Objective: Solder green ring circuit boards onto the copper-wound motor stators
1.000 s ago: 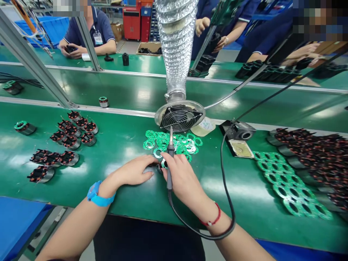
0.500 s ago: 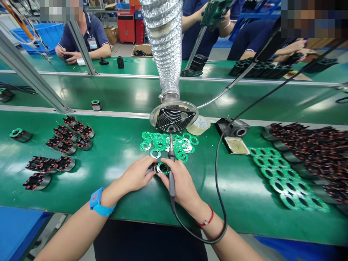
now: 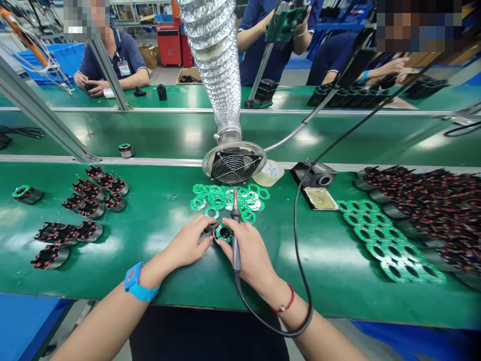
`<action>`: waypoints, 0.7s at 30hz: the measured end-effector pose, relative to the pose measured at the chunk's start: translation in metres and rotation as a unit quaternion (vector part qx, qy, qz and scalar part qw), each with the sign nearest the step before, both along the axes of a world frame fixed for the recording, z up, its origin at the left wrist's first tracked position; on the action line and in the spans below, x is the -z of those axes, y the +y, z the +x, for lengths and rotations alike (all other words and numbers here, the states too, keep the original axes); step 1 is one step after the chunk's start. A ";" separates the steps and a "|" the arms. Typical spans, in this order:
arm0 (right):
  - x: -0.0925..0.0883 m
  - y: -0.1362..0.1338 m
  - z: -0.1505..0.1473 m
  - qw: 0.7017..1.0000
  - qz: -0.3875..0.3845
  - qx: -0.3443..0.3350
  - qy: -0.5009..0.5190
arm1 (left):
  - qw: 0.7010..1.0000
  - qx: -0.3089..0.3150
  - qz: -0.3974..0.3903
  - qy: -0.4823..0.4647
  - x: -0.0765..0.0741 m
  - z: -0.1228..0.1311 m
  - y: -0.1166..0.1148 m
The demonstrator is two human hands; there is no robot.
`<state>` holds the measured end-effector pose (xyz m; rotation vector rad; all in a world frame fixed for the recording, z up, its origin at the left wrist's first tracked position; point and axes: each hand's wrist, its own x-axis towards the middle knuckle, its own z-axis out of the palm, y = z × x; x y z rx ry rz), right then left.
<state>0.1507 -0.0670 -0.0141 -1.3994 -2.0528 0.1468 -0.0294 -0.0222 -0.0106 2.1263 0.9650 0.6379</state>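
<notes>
The glossy green bench mat (image 3: pixel 158 240) is reflecting light, and the crinkled metal-foil duct (image 3: pixel 218 65) is shining above the wire fan grille (image 3: pixel 233 167).

The part under the ring board (image 3: pixel 224 232) is mostly hidden between the left hand (image 3: pixel 188 245) and right hand (image 3: pixel 251 253), and the coil pile (image 3: pixel 432 210) at the counter's right end is cut off by the frame.

Long green benches (image 3: pixel 338 271) in rows; red cabinet (image 3: pixel 169 37) behind (far back); overhead light glares off glossy tops.

Silver fume duct (image 3: pixel 216 65) with fan (image 3: pixel 233 164), wound stators (image 3: pixel 93 193), possibly an iron stand (image 3: pixel 315 176)
</notes>
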 end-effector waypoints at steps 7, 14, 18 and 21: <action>0.012 -0.012 0.009 0.999 -0.016 -0.030 0.036 | 0.992 -0.057 0.089 0.069 0.000 0.030 -0.016; 0.020 -0.009 0.012 0.996 -0.011 -0.026 0.079 | 0.982 -0.060 0.138 0.116 0.000 0.036 -0.021; 0.022 -0.009 0.011 0.995 -0.014 0.006 0.102 | 0.985 -0.026 0.112 0.125 -0.006 0.028 -0.019; 0.023 -0.010 0.008 0.992 -0.001 0.036 0.120 | 0.987 0.005 0.083 0.137 -0.012 0.023 -0.015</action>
